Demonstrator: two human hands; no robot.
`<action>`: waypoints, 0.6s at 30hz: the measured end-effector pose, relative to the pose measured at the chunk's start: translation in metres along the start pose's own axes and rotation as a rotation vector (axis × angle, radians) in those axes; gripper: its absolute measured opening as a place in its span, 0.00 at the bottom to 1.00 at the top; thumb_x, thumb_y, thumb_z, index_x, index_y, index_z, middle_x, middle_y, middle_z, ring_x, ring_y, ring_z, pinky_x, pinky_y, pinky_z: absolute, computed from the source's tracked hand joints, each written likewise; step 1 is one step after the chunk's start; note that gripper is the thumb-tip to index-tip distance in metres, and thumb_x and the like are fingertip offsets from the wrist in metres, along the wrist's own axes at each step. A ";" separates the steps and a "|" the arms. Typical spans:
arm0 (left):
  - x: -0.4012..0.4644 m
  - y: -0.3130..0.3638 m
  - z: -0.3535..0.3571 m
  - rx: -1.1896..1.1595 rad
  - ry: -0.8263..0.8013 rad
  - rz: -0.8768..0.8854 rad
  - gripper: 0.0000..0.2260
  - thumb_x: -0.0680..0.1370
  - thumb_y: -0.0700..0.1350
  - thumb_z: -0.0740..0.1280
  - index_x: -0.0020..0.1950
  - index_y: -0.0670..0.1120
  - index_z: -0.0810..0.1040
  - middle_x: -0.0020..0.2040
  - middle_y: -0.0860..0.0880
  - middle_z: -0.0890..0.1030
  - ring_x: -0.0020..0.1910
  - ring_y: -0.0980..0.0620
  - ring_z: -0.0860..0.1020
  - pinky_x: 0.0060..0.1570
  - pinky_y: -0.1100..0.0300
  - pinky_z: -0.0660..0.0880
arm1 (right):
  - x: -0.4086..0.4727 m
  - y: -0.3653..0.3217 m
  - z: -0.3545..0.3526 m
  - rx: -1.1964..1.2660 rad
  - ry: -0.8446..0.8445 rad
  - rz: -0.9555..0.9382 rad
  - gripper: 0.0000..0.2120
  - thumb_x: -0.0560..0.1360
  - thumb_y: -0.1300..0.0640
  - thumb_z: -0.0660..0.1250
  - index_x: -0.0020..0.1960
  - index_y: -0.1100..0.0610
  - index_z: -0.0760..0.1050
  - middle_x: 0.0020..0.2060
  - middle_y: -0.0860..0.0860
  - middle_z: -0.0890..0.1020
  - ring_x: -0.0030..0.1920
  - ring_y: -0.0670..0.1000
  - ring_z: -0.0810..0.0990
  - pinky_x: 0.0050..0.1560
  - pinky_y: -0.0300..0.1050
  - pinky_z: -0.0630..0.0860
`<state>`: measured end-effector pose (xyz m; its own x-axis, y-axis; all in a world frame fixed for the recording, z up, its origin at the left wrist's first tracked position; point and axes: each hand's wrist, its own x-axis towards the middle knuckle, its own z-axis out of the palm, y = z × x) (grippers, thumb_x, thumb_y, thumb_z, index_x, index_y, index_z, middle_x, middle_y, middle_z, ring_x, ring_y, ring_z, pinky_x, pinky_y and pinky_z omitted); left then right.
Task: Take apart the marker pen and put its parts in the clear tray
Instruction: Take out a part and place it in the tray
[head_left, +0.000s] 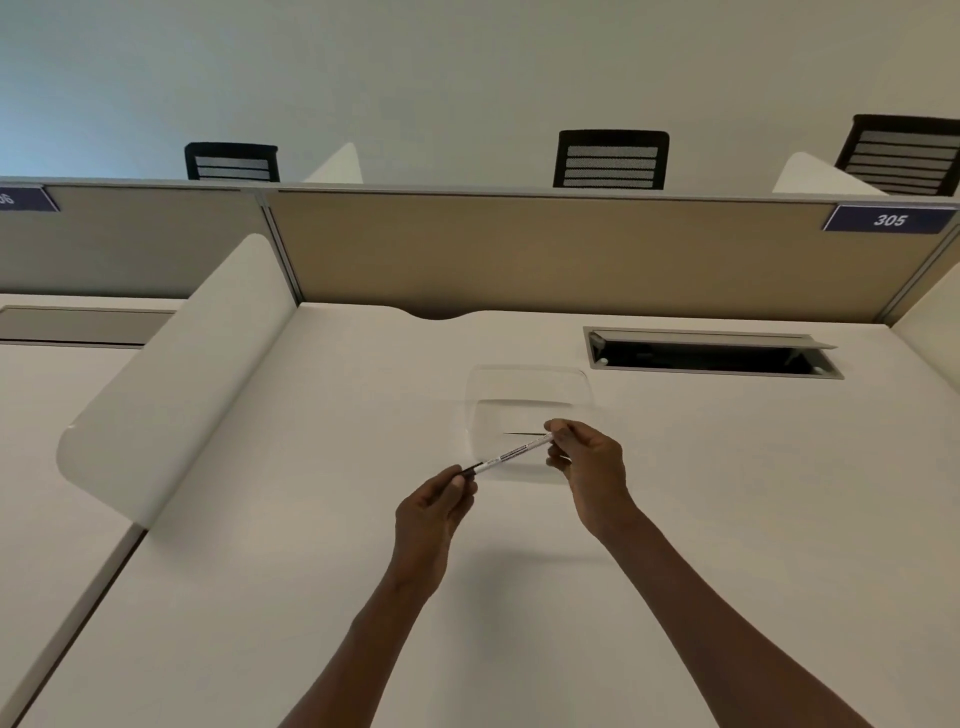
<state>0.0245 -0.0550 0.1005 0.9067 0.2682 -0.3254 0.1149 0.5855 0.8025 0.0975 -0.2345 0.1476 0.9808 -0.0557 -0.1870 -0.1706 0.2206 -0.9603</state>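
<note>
Both hands hold the marker pen (511, 453) above the near edge of the clear tray (527, 382), probably so that any part pulled free drops straight in. The left hand (434, 512) pinches the dark end while the right hand (584, 460) pinches the white end, a grip that suits pulling or twisting the ends apart. A thin dark sliver (525, 433) already lies in the tray (perhaps one pen part). Print on the barrel is too small to read. A blue plate (889, 219) on the partition reads "305".
</note>
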 end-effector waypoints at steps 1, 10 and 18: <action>0.001 0.001 0.000 -0.029 0.026 -0.008 0.10 0.78 0.34 0.66 0.59 0.35 0.80 0.49 0.40 0.84 0.48 0.48 0.83 0.51 0.59 0.80 | -0.002 0.002 -0.004 -0.021 -0.014 0.016 0.04 0.76 0.63 0.70 0.46 0.61 0.83 0.35 0.54 0.79 0.35 0.51 0.76 0.40 0.43 0.77; 0.018 0.006 0.005 0.016 0.069 0.049 0.09 0.78 0.34 0.67 0.56 0.40 0.81 0.47 0.44 0.85 0.48 0.49 0.83 0.50 0.61 0.80 | -0.014 0.022 -0.040 -0.756 -0.328 0.050 0.05 0.67 0.59 0.78 0.42 0.57 0.85 0.33 0.51 0.85 0.33 0.45 0.79 0.36 0.38 0.75; 0.033 -0.021 0.017 0.280 0.041 0.005 0.09 0.74 0.37 0.72 0.54 0.41 0.83 0.47 0.43 0.86 0.47 0.48 0.84 0.55 0.53 0.79 | -0.034 0.041 -0.030 -0.947 -0.316 0.111 0.06 0.63 0.59 0.78 0.33 0.60 0.83 0.29 0.55 0.84 0.28 0.49 0.81 0.37 0.42 0.80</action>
<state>0.0590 -0.0716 0.0818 0.8908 0.3049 -0.3369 0.2235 0.3515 0.9091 0.0541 -0.2531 0.1087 0.9115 0.2101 -0.3537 -0.1324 -0.6644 -0.7356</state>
